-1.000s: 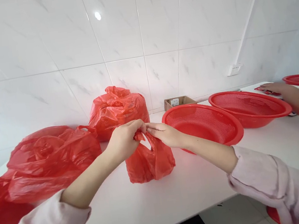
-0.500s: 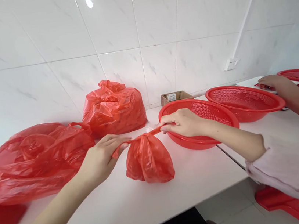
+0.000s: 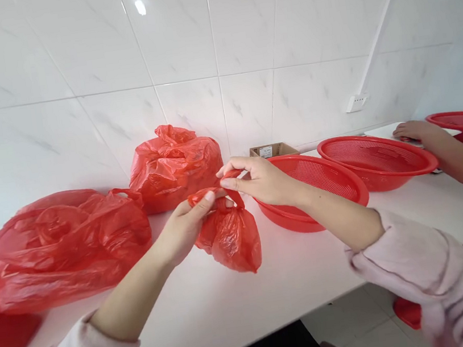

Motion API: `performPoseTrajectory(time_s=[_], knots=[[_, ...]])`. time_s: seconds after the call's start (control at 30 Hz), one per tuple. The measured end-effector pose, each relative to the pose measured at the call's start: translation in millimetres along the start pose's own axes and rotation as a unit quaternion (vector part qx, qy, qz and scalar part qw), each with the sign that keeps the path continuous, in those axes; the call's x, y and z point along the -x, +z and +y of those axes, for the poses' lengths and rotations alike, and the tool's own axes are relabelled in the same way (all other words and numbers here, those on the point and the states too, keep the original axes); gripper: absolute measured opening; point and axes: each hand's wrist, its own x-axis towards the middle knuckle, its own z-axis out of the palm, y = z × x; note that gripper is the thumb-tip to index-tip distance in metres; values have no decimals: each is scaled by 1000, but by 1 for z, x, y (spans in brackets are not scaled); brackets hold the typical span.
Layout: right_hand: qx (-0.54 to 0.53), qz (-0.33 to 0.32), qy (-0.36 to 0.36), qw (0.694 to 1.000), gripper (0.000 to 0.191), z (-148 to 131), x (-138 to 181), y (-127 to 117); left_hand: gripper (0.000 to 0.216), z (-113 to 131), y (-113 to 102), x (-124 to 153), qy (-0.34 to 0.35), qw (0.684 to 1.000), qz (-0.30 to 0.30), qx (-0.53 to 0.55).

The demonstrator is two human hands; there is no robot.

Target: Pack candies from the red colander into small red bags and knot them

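Observation:
A small, filled red plastic bag (image 3: 236, 241) hangs at or just above the white table, its neck gathered at the top. My left hand (image 3: 189, 222) is closed on one of its handles, thumb on top and fingers curled under. My right hand (image 3: 253, 179) pinches the other handle, which curves up from the bag's neck. Both hands are close together over the bag, fingertips almost meeting. What the bag contains cannot be made out through the plastic.
Larger filled red bags stand on the left (image 3: 69, 248) and against the tiled wall (image 3: 174, 167). To the right are a red basket (image 3: 357, 196), a second basket (image 3: 412, 168) and a small cardboard box (image 3: 282, 149). Another person's hand (image 3: 415, 130) works at the far right.
My hands have come together from pulling the two handles apart sideways. The left hand turned and moved right, the right hand rose and moved left, and the small bag now tilts.

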Motion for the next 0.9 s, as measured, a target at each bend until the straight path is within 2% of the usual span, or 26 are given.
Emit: performPoseTrajectory(time_s=[0.13,0.3,0.4,0.47,0.57,0.63,0.67,0.7,0.77,0.8,0.9], knots=[[-25,14,15,999,20,7,-5,13,25,-12,7,-6,-49,998,-42,-10],[-84,16,50,995,20,15,5,24,26,-29,13,-14,-44,998,36,5],[-113,26,79,990,21,22,23,34,30,-38,18,-15,-41,998,50,0],[-145,52,115,981,39,29,39,45,31,-41,22,-14,-34,998,54,-10],[-224,101,175,954,90,43,63,71,29,-47,26,-9,-3,995,91,-51],[-269,85,196,939,103,51,74,90,27,-53,28,-7,22,987,134,-87],[-270,66,200,940,98,54,78,98,26,-56,28,-5,33,982,154,-103],[-254,48,199,945,85,56,81,104,24,-60,27,-4,42,977,171,-118],[-182,14,195,964,47,58,85,109,22,-67,25,-1,59,967,191,-161],[-140,-3,194,971,35,59,86,109,23,-70,23,2,65,962,191,-185],[-57,-48,189,979,34,57,89,98,26,-78,14,9,73,950,186,-239]])
